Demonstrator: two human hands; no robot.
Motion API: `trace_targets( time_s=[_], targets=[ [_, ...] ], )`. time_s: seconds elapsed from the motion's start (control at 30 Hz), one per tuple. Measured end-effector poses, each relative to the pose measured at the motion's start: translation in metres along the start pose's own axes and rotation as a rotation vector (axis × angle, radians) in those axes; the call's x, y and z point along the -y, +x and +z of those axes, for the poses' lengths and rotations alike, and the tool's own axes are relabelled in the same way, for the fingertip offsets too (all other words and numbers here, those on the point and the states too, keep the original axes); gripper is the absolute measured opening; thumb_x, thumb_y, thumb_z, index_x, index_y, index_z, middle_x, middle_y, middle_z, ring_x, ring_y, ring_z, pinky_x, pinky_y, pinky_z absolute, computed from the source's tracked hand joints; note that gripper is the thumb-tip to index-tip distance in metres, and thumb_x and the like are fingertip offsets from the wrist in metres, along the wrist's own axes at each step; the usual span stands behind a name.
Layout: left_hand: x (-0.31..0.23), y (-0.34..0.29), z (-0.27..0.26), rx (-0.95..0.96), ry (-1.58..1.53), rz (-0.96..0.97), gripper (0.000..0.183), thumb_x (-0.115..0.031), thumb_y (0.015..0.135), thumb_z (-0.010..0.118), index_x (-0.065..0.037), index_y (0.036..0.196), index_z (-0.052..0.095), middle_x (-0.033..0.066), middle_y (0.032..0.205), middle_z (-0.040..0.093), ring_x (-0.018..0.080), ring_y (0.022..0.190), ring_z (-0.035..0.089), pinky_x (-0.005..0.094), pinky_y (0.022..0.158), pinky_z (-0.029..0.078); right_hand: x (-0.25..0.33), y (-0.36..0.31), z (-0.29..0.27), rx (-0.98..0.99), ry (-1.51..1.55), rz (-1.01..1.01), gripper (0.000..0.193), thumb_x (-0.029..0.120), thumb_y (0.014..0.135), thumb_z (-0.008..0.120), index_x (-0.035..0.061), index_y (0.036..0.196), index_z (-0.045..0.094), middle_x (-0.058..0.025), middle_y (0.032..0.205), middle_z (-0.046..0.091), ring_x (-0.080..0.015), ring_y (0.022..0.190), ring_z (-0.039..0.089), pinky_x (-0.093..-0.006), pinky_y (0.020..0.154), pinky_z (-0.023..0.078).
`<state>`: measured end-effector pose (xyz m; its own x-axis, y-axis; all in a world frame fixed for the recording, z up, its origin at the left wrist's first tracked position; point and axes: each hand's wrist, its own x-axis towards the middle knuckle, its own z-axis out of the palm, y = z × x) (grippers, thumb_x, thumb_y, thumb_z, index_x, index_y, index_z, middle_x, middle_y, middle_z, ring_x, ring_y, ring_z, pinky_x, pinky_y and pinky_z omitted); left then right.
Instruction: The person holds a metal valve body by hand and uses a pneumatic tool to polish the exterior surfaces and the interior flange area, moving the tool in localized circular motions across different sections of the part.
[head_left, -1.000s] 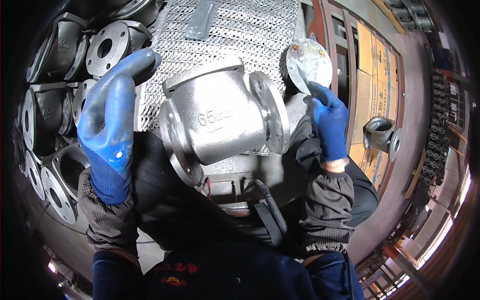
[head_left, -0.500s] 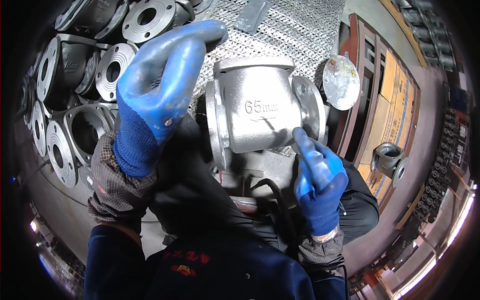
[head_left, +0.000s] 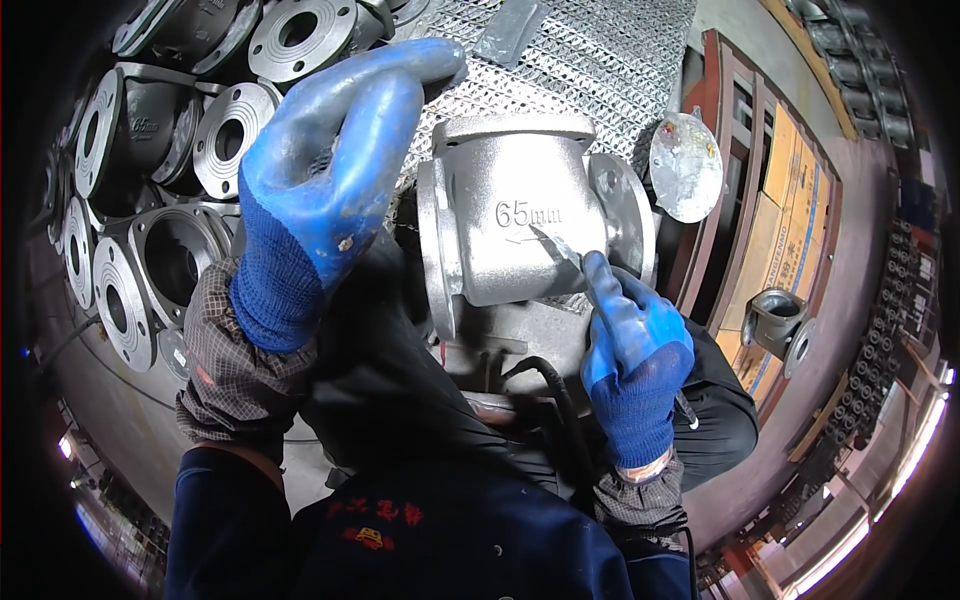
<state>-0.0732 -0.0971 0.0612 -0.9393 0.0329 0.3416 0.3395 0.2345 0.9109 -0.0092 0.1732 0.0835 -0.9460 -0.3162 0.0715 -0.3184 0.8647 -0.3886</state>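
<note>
A silver cast valve body (head_left: 525, 225) with round flanges stands before me, raised lettering and an arrow on its near face. My right hand (head_left: 640, 335) is closed around a slim tool (head_left: 562, 248), whose pointed, silvery tip lies at the arrow. The tool's back end sticks out behind the hand. To the left of the valve body, my left hand (head_left: 330, 150) is raised, its thumb and bent fingers closed together around a loop-shaped gap. Whatever those fingertips hold, if anything, is hidden. Both hands wear blue coated gloves.
Several grey valve bodies (head_left: 150, 130) are stacked at the left. Behind the silver one lies a metal mesh sheet (head_left: 590, 60). A paint-smeared round disc (head_left: 686, 165) stands at the right, near a reddish frame (head_left: 712, 110). Beyond are cardboard (head_left: 790, 190) and a small flanged fitting (head_left: 777, 320).
My right hand has shifted slightly left against the valve body, and the tool's tip shows more clearly at the arrow. My left hand keeps nearly the same pose.
</note>
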Motion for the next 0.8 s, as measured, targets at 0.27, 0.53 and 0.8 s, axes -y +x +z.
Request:
trace_targets(
  time_s=[0.27,0.53,0.8],
  targets=[
    [0.0009,0.0005,-0.0012,0.013,0.031,0.009,0.029,-0.014,0.092,0.058,-0.001,0.118,0.058,0.0159,0.114,0.065,0.0247,0.106,0.064,0.0354,0.091,0.052,-0.0049,0.0000,0.0031,-0.004,-0.013,-0.018,0.049,-0.002,0.073,0.060,0.0122,0.120,0.063,-0.0158,0.094,0.067,-0.0309,0.075,0.066,-0.0372,0.066,0.053],
    [0.0015,0.0018,0.0008,0.003,-0.013,0.025,0.029,-0.014,0.092,0.058,0.000,0.118,0.058,0.0163,0.114,0.065,0.0249,0.105,0.064,0.0355,0.092,0.052,-0.0039,0.0009,0.0003,0.029,-0.062,-0.020,0.049,0.000,0.073,0.061,0.0121,0.120,0.063,-0.0161,0.094,0.067,-0.0305,0.076,0.066,-0.0374,0.067,0.053],
    [-0.0017,-0.0023,0.0015,-0.017,-0.017,0.035,0.029,-0.012,0.093,0.057,0.000,0.119,0.057,0.0167,0.114,0.065,0.0252,0.106,0.064,0.0371,0.093,0.052,-0.0045,0.0007,0.0029,0.019,-0.062,-0.018,0.049,0.001,0.073,0.061,0.0123,0.121,0.063,-0.0154,0.093,0.067,-0.0297,0.075,0.066,-0.0372,0.066,0.053]
  ],
)
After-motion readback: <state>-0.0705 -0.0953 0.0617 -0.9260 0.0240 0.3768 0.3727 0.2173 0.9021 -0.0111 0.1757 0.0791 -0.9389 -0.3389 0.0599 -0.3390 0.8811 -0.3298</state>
